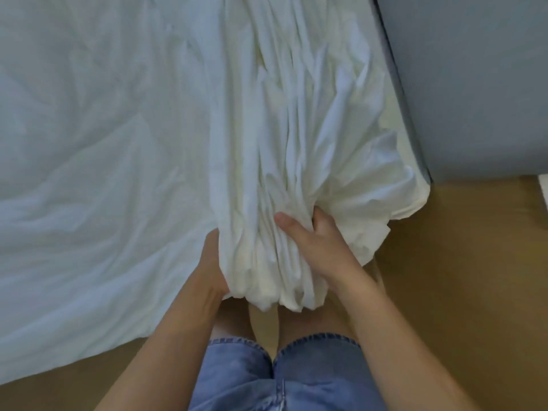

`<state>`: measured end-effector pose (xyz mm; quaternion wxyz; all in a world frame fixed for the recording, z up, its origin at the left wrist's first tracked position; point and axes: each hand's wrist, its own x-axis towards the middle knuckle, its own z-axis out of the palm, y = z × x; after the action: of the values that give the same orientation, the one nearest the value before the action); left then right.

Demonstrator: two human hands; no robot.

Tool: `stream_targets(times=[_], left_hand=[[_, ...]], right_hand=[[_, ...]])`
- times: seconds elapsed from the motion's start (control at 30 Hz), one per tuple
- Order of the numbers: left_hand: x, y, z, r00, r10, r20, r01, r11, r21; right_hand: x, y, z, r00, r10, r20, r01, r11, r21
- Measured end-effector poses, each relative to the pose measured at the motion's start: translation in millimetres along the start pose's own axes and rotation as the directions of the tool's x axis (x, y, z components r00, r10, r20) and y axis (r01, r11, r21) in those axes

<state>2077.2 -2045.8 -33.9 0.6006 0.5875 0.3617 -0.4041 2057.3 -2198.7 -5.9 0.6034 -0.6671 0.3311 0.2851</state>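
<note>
here hands (left (pixel 214 259), right (pixel 315 247)) grip bunched sheet (pixel 292 137)

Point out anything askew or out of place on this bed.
The white sheet is gathered into a thick bunch along the bed's right side, not spread flat; the left hand and right hand grip its end. The bedding beside it lies creased. No tear or stain shows.

The head camera looks steeply down, close over what seems a bed (pixel 89 149).
</note>
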Motion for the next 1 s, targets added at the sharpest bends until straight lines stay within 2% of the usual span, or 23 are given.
stream_targets(times=[0.03, 0.07, 0.1, 0.17, 0.23, 0.3, 0.4, 0.43, 0.5, 0.53, 0.6, 0.67, 0.73, 0.8, 0.93, 1.0], left_hand=[[-1.8, 9.9, -4.2, 0.989, 0.041, 0.139, -0.006, 0.970, -0.244], [0.4, 24.5, -6.4, 0.966, 0.060, 0.250, 0.064, 0.885, -0.461], [-0.6, 35.6, -2.0, 0.933, 0.072, 0.352, 0.126, 0.852, -0.508], [2.6, 42.3, 13.5, 0.900, 0.018, 0.436, 0.117, 0.952, -0.282], [4.6, 37.2, 31.8, 0.918, -0.010, 0.397, 0.006, 1.000, 0.010], [7.4, 34.7, 43.7, 0.951, 0.046, 0.306, -0.074, 0.994, 0.081], [16.1, 29.8, 42.2, 0.978, 0.012, 0.206, -0.023, 0.998, 0.055], [18.8, 28.7, 40.1, 0.983, -0.002, 0.184, -0.008, 0.998, 0.055], [22.8, 26.1, 37.6, 0.984, -0.005, 0.180, -0.007, 0.998, 0.066], [23.6, 25.8, 38.1, 0.980, -0.002, 0.198, -0.013, 0.997, 0.075], [24.5, 26.2, 40.2, 0.974, -0.006, 0.226, -0.018, 0.994, 0.104], [26.3, 25.3, 41.3, 0.974, -0.001, 0.228, -0.028, 0.992, 0.124], [27.2, 23.8, 40.6, 0.977, 0.005, 0.215, -0.032, 0.992, 0.119], [25.8, 22.3, 38.4, 0.981, 0.016, 0.193, -0.037, 0.994, 0.105], [26.5, 17.6, 39.8, 0.992, 0.031, 0.121, -0.040, 0.997, 0.070], [27.2, 16.6, 42.6, 0.996, 0.029, 0.087, -0.036, 0.996, 0.077]], right_hand=[[-0.4, 2.0, 0.2, 0.999, -0.004, -0.032, 0.001, 0.993, -0.117], [-0.8, 4.0, 1.1, 0.998, -0.007, -0.063, -0.009, 0.968, -0.249], [-1.5, 5.9, 3.8, 0.996, -0.018, -0.090, -0.017, 0.930, -0.367], [-4.8, 6.7, 15.3, 0.993, -0.069, -0.096, 0.012, 0.865, -0.502], [-5.9, 5.6, 25.3, 0.989, -0.147, -0.035, 0.110, 0.859, -0.500], [-5.1, 6.4, 21.9, 0.975, -0.219, 0.044, 0.217, 0.882, -0.419], [-7.2, 20.1, -2.4, 0.968, -0.210, 0.135, 0.236, 0.947, -0.218], [-9.2, 25.7, -11.7, 0.980, -0.182, 0.075, 0.189, 0.977, -0.100], [-6.5, 37.1, -29.9, 0.984, -0.036, -0.174, 0.060, 0.989, 0.138], [-1.3, 41.3, -37.3, 0.961, 0.033, -0.276, 0.006, 0.990, 0.141], [12.0, 46.5, -44.5, 0.947, 0.099, -0.304, -0.103, 0.995, 0.003], [21.2, 43.1, -39.4, 0.970, 0.134, -0.202, -0.161, 0.979, -0.128], [26.0, 40.7, -31.7, 0.984, 0.153, -0.094, -0.168, 0.968, -0.185], [28.1, 41.0, -28.4, 0.987, 0.155, -0.045, -0.161, 0.962, -0.218], [23.0, 54.3, -29.3, 0.993, 0.068, -0.094, -0.096, 0.935, -0.341], [11.2, 67.8, -29.2, 0.992, 0.097, -0.084, -0.121, 0.928, -0.353]])
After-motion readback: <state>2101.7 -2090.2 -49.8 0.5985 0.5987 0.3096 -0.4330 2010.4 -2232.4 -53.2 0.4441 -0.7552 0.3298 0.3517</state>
